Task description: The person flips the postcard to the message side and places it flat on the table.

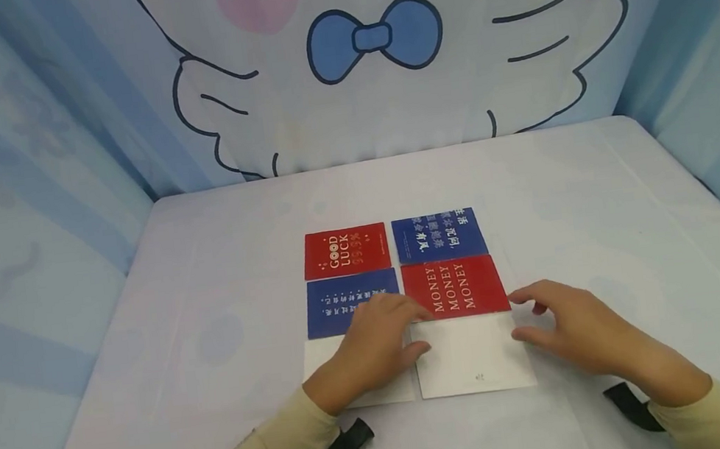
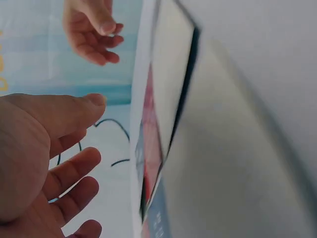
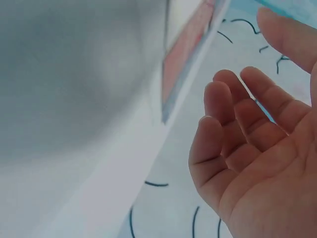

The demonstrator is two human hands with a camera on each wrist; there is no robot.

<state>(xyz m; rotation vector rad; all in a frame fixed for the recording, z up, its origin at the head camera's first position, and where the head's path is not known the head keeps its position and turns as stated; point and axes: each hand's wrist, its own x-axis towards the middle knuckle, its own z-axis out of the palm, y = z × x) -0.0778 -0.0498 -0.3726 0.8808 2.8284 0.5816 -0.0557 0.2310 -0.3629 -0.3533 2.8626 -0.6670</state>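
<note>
Flat cards lie in two columns of three on the table. At the back are a red GOOD LUCK card (image 1: 330,254) and a blue card with white writing (image 1: 439,236). The middle row has another blue card (image 1: 336,305) and a red MONEY card (image 1: 454,288). A white card (image 1: 475,356) lies front right; the other white card (image 1: 379,393) is partly hidden beneath my left hand (image 1: 374,345). That hand hovers with loosely bent fingers, its tips near the MONEY card. My right hand (image 1: 567,323), fingers relaxed, is by the right edges of the MONEY and white cards. Both hold nothing.
A pale cloth covers the table (image 1: 218,270). Behind it hangs a curtain (image 1: 388,117) printed with a blue bow tie, and further curtains stand at both sides. Black straps (image 1: 351,439) show near both sleeves.
</note>
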